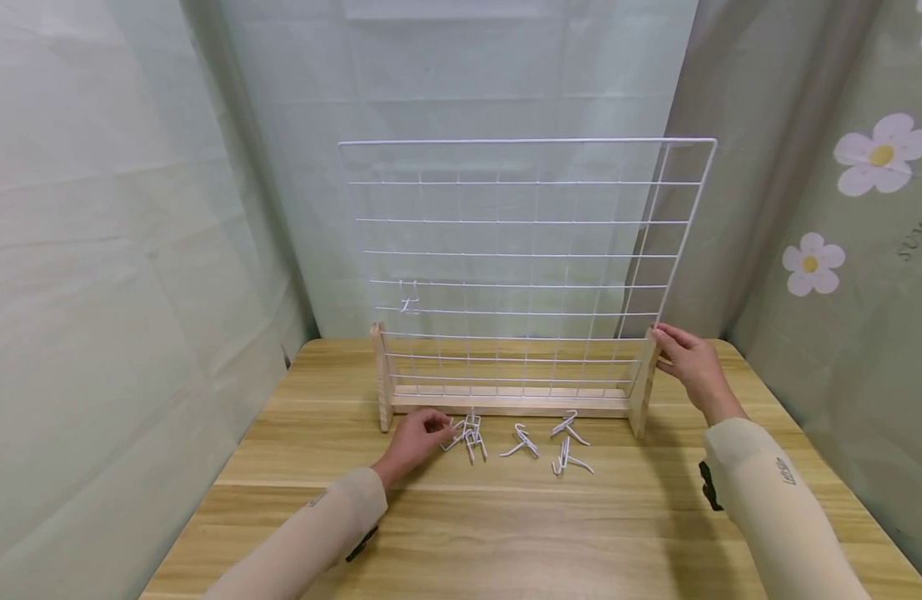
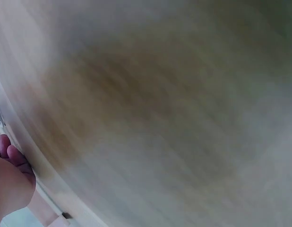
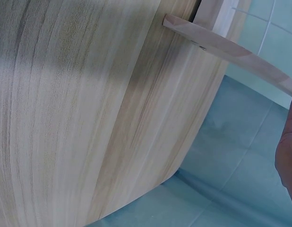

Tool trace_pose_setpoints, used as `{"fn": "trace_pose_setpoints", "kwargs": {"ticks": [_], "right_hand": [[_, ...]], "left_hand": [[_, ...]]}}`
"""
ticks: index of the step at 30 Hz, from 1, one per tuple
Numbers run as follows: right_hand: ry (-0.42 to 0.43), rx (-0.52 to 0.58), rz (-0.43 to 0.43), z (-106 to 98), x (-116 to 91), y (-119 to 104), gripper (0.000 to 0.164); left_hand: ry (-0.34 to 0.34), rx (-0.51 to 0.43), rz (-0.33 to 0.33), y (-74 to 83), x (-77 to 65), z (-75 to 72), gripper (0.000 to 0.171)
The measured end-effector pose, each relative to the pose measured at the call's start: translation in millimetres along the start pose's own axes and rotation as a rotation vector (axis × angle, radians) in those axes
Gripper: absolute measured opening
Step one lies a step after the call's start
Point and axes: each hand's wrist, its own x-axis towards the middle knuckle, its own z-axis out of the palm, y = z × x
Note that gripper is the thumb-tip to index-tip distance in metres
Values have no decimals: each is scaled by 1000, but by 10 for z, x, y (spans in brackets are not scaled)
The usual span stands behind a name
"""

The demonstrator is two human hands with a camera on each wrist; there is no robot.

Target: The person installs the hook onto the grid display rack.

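My left hand [image 1: 416,442] is low over the table, with thumb and fingertips pinching the nearest white wire hook [image 1: 449,444] at the left end of a small heap [image 1: 473,433]. In the left wrist view only part of this hand [image 2: 12,177] shows, its fingers curled. My right hand [image 1: 689,362] grips the top of the right wooden leg [image 1: 643,387] of a white wire grid rack [image 1: 536,222]. The right wrist view has the same leg [image 3: 226,49] with part of the hand at its upper end. One hook [image 1: 408,298] hangs on the grid's left side.
Right of the heap, several loose hooks [image 1: 521,442] lie on the wooden table [image 1: 506,533] before the rack's base bar [image 1: 506,406]. A left wooden leg [image 1: 383,379] supports the other side. Pale green curtains [image 1: 131,250] surround the table.
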Motion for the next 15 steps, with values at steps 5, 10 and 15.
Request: {"fn": "trace_pose_setpoints", "kwargs": {"ticks": [5, 10, 15], "right_hand": [[4, 3, 6, 1, 4, 5, 68], [4, 1, 11, 4, 3, 1, 69], [8, -1, 10, 4, 1, -3, 69]], "left_hand": [[5, -21, -29, 2, -4, 38, 13], [23, -7, -28, 2, -24, 81, 12], [57, 12, -10, -29, -30, 113, 11]]}}
